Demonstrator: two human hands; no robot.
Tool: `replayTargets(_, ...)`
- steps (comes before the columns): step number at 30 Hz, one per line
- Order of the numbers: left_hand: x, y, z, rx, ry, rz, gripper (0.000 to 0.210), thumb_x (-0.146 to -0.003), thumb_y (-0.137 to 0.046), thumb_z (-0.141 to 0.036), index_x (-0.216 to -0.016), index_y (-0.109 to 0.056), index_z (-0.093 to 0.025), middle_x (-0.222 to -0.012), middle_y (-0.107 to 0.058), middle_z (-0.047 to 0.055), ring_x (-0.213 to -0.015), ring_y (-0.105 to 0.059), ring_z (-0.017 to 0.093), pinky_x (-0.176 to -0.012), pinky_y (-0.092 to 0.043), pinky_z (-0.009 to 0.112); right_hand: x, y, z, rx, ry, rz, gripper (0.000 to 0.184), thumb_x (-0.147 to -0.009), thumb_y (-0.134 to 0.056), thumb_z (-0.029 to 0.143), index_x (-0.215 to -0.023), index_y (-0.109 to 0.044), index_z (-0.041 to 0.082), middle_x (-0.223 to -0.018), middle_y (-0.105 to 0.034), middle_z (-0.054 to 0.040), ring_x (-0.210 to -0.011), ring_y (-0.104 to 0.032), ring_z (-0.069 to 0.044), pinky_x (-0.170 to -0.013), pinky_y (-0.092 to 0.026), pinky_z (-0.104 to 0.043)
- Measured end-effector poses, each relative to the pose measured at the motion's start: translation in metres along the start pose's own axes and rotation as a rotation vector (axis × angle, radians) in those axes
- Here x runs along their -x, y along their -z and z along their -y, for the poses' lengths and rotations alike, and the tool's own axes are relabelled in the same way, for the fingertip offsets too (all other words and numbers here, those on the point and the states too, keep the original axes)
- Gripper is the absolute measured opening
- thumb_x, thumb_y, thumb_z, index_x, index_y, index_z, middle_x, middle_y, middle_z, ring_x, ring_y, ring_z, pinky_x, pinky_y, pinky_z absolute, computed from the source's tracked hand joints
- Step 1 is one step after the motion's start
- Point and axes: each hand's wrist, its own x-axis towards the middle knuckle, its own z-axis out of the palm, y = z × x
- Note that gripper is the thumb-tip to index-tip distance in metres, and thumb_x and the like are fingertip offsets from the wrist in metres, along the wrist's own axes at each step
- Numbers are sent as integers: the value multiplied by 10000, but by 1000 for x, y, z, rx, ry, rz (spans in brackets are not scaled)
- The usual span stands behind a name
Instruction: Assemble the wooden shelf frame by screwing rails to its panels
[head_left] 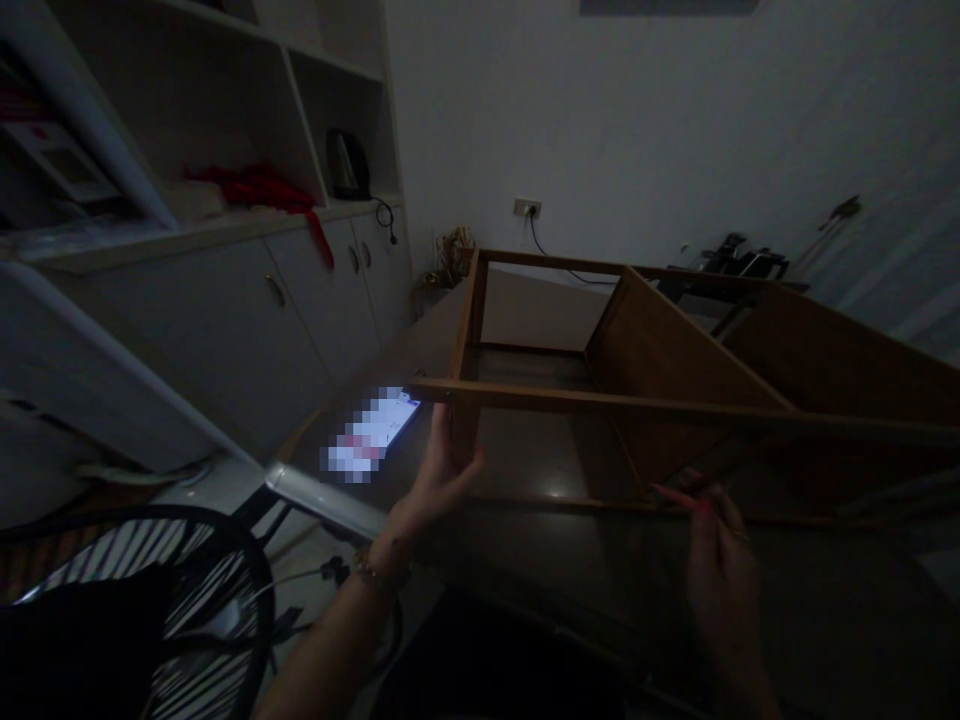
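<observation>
A brown wooden shelf frame (pixel 540 397) lies on its side across the dark table (pixel 525 570), its shelf boards standing slanted to the right. My left hand (pixel 442 475) grips the near left corner of the frame, thumb on the inner side and the other fingers partly hidden behind the wood. Beside the lower rail, my right hand (pixel 721 565) is closed in a pinch on a slim pinkish stick-like thing (pixel 670 494), which points left towards the rail. The dim light hides its exact kind. A lit phone (pixel 382 430) lies left of my left hand.
A black corded-back chair (pixel 225 570) stands at lower left, near the table's metal edge (pixel 322 500). White cabinets (pixel 225 300) line the left, holding a kettle (pixel 347 165) and red cloth (pixel 262 187). A cable runs from the wall socket (pixel 527 208) behind the frame.
</observation>
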Motion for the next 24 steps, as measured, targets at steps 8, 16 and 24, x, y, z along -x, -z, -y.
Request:
replayTargets(8,-15,16,16,61,145,-42,802,-865,-623,-334,-1515,-155,-278,-1575,-288,101,-1490,-210,268,-1234,-177,479,10,-8,8,-80,-24,44,523,-977,-341,532,-998,-719,170,-1289,-579,-117,-1229,-507,-258,-1047,-359,-427)
replayTargets(16,-30,31,20,51,103,-112,722,-888,-593,-374,-1501,-218,-310,-1507,-384,87,-1414,-365,279,-1193,-298,487,22,-18,21,-150,-28,55,461,-990,-361,470,-967,-723,185,-1278,-601,-107,-1230,-513,-256,-1073,-333,-456)
replayTargets(24,-41,29,30,108,116,-98,713,-900,-580,-410,-1499,-206,-309,-1490,-414,96,-1378,-422,279,-1165,-344,495,20,-26,23,-173,-15,47,467,-984,-374,487,-966,-734,191,-1257,-600,-109,-1214,-515,-264,-1069,-347,-476)
